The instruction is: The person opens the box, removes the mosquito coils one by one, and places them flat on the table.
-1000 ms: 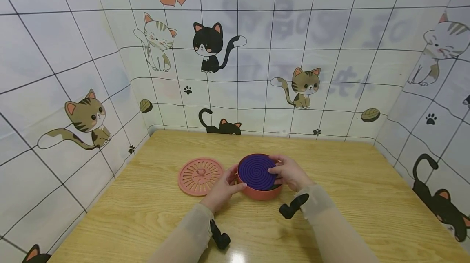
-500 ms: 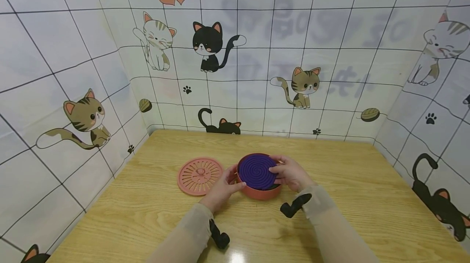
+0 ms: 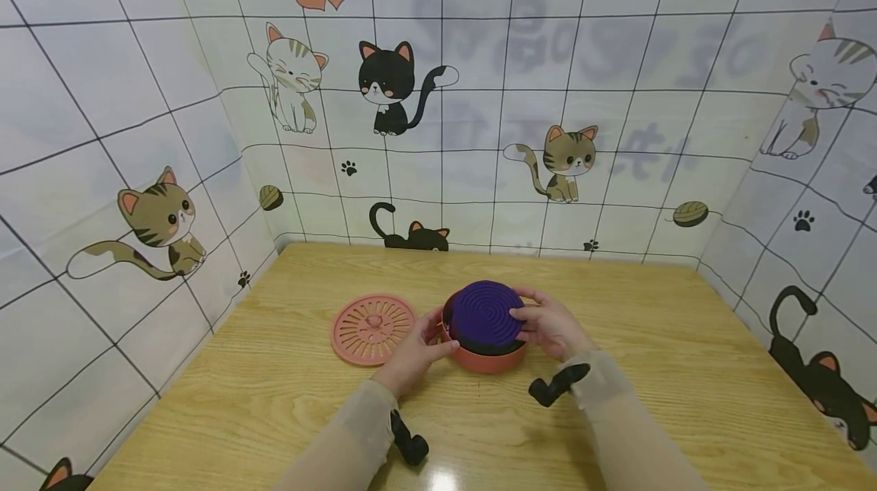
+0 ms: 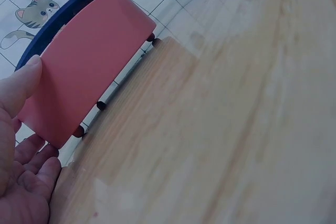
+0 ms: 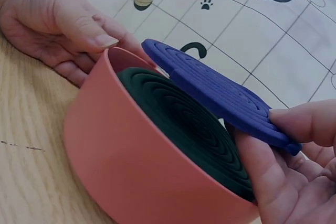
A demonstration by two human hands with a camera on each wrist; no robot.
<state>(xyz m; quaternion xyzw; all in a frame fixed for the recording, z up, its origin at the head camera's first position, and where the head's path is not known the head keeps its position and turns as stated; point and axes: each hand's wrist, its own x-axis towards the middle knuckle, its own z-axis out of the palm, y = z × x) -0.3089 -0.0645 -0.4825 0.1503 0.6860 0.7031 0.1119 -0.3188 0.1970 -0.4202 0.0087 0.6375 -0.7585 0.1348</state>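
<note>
The right hand [image 3: 553, 329] is edge-pinching a matte purple spiral disc [image 3: 486, 312], tilted above a dark-green coil [image 5: 181, 116] in a round coral-pink tub [image 5: 128, 145] the left hand [image 3: 416, 350] is gripping. The disc is looking light, perhaps brittle, suiting edge holds.

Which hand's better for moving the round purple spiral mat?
Probably the right hand: it pinches the round purple spiral mat by its edge, while the left hand is holding the round pink tub.

Head cam looks forward and down over the bench [image 3: 479, 430]; both wrist cams are tilted, way closer, sharing the tub [image 5: 121, 140].
</note>
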